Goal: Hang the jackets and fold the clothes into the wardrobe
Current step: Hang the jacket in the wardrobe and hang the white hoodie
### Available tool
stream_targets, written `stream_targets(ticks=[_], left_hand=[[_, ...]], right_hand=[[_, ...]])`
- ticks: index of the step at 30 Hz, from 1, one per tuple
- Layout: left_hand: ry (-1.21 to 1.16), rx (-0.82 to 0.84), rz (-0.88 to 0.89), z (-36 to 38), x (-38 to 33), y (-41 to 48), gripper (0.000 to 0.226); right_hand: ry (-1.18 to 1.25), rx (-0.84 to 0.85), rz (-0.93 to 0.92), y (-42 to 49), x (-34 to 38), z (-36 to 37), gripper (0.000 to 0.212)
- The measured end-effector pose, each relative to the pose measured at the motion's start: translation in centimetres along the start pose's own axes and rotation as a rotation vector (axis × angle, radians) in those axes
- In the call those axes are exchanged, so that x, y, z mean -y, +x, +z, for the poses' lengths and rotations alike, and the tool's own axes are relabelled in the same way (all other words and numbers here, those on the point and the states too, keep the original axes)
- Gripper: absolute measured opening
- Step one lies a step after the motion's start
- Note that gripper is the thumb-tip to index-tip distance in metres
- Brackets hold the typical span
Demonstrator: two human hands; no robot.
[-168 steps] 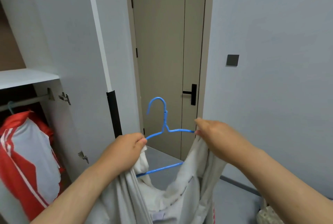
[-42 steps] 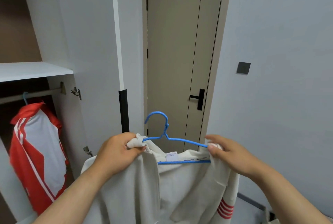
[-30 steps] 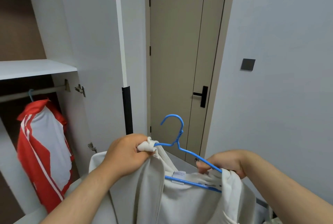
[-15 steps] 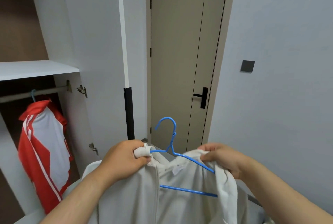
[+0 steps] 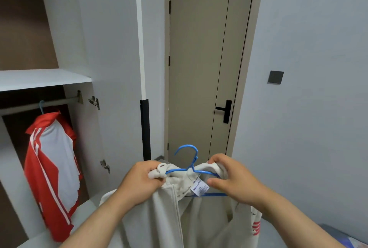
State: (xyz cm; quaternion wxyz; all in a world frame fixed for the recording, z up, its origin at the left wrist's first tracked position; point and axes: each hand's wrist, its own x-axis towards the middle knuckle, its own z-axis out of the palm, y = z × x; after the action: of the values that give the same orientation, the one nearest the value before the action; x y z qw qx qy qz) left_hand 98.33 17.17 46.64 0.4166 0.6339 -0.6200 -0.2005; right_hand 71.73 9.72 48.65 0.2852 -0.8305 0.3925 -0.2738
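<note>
One red-and-white jacket hung on the rail. Your left grip and right grip clutched the cream jacket on its blue hanger, not yet hung.

I can read "XL" on the white neck tag of the cream jacket, lower centre; the blue script above it is too blurred.

The wardrobe rail carries a red-and-white jacket on a hanger.
</note>
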Motion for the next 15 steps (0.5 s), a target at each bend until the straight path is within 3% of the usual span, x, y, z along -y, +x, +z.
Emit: stream_targets(ticks=[3,9,12,15], left_hand=[[-0.008,-0.003,0.024,0.1,-0.5,-0.2,0.013],[-0.084,-0.080,-0.025,-0.8,-0.6,0.1,0.022],[-0.274,-0.275,-0.072,-1.4,-1.0,0.3,0.024],[-0.647,-0.476,-0.071,-3.0,-1.5,0.6,0.025]], right_hand=[[-0.124,0.035,-0.007,0.3,-0.2,0.2,0.021],[0.150,0.084,-0.006,0.7,-0.8,-0.5,0.028],[0.145,0.095,0.016,0.8,-1.2,-0.6,0.024],[0.085,0.118,0.073,0.7,-2.1,-1.0,0.015]])
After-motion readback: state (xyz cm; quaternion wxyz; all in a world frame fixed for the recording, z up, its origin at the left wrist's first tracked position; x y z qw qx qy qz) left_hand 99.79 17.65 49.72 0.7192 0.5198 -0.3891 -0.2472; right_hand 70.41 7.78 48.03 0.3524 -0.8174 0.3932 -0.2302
